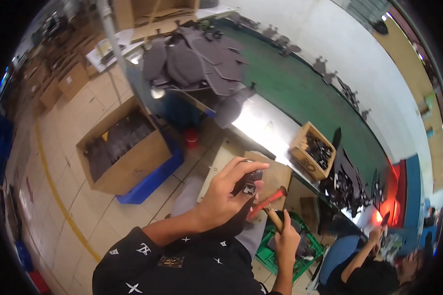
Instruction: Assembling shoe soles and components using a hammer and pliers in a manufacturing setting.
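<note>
The left hand (225, 191) is half-curled round a dark piece (251, 179) before the black shirt (197, 275), probably light, pliant, best pinched at its edge; the right hand (287, 239) wraps the handle of a likely head-heavy hammer (274, 217).

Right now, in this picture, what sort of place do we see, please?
Most likely a factory or workshop assembly area: grey pieces lie piled on a long green-topped bench, a wooden box holds small dark parts, and the right hand grips a hammer.
</note>
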Motion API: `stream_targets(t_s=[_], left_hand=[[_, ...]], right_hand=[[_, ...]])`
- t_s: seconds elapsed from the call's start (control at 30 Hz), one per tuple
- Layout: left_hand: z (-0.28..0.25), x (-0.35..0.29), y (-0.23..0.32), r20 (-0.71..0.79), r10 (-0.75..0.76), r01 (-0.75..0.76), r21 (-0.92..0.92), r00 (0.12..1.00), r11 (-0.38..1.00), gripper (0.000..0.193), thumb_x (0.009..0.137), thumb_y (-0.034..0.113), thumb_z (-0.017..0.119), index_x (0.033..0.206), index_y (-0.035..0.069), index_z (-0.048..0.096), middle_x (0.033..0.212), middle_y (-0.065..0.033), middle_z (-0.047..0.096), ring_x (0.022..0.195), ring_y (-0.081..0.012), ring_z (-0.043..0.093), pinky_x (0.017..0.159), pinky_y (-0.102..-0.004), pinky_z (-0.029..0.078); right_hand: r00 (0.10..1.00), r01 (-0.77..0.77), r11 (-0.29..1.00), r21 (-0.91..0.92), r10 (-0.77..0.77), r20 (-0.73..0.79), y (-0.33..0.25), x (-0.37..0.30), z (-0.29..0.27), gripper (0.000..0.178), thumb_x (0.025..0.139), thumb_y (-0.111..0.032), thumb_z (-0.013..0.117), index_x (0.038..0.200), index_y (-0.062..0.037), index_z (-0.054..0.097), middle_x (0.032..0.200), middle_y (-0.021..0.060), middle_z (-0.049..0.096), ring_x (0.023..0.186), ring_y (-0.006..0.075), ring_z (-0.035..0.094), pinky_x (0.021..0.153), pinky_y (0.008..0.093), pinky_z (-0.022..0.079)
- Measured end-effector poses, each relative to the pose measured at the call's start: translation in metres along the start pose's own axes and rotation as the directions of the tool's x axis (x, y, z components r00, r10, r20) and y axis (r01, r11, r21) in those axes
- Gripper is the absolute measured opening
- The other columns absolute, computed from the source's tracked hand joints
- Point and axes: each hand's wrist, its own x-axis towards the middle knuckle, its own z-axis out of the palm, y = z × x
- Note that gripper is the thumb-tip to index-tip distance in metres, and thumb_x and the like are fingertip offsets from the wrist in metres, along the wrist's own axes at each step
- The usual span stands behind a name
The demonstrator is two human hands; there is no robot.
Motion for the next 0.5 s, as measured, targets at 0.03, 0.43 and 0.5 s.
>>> stream_targets(t_s=[0.03,0.43,0.5], left_hand=[[0.011,0.005,0.010,0.020,-0.220,0.220,-0.141,0.975,0.965,0.033,0.094,0.004,0.061,0.127,0.003,0.057,0.118,-0.0131,0.052,0.097,-0.0216,0.063,0.081,-0.0316,0.054],[0.131,0.135,-0.122,0.272,0.188,-0.313,0.553,0.944,0.772,0.028,0.092,0.021,0.063,0.113,0.001,0.063,0.115,-0.0165,0.062,0.106,-0.0363,0.057,0.090,-0.0433,0.046],[0.164,0.180,-0.153,0.331,0.253,-0.407,0.570,0.909,0.714,0.013,0.090,0.008,0.059,0.099,0.000,0.065,0.099,-0.0142,0.066,0.094,-0.0338,0.061,0.080,-0.0430,0.051]], right_hand=[[0.998,0.052,0.997,-0.051,-0.054,-0.039,0.013,-0.016,0.002,0.076,0.072,0.001,0.070,0.142,-0.0102,0.045,0.094,0.0240,0.066,0.074,0.0414,0.065,0.062,0.0490,0.051],[0.751,0.036,-0.049,0.998,0.660,0.005,0.006,-0.155,0.017,0.024,0.099,-0.015,0.059,0.112,0.0053,0.059,0.053,-0.0007,0.043,0.039,0.0067,0.039,0.039,0.0244,0.034],[0.729,-0.009,-0.020,1.000,0.684,0.020,0.012,-0.143,0.021,0.024,0.100,-0.017,0.058,0.109,0.0050,0.059,0.052,-0.0009,0.043,0.038,0.0066,0.038,0.039,0.0247,0.034]])
